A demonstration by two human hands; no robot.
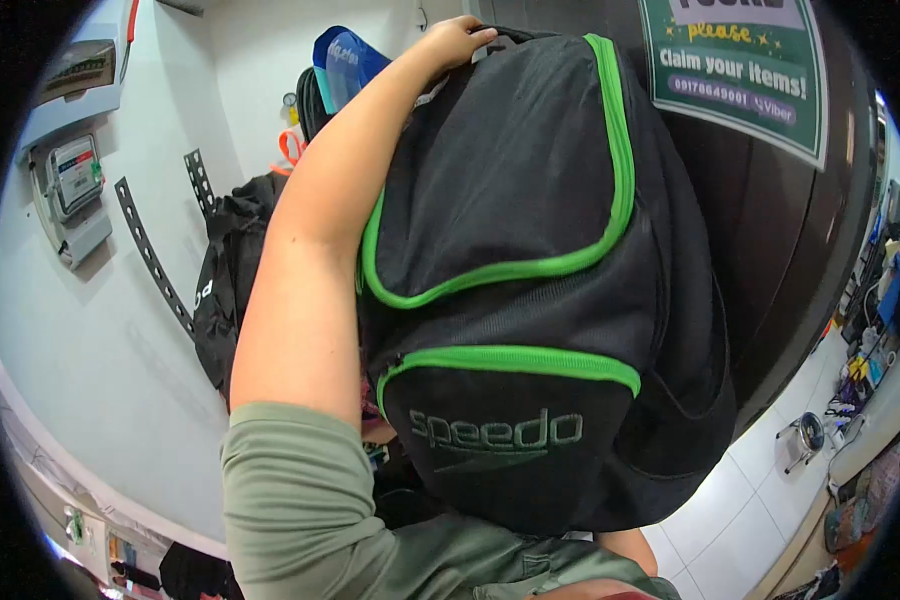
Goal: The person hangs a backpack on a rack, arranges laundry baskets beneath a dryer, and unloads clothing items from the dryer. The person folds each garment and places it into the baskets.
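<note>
A large black backpack (500,190) with bright green zips and a "speedo" logo fills the middle of the head view. It is upright, close against my body. My left hand (462,42) reaches up to its top, fingers closed round the carry handle (505,34). At the lower right, a piece of my right arm (630,546) shows below the bag's bottom edge. The right hand itself is hidden behind or under the bag. Behind my left arm hangs a black bag (225,270) with white lettering, and above it a blue item (347,68).
A dark door (770,230) with a green "claim your items" sign (740,75) stands at the right. On the left wall are an electric meter (72,185) and perforated metal strips (155,255). A small round stool (808,435) stands on the tiled floor near cluttered shelves.
</note>
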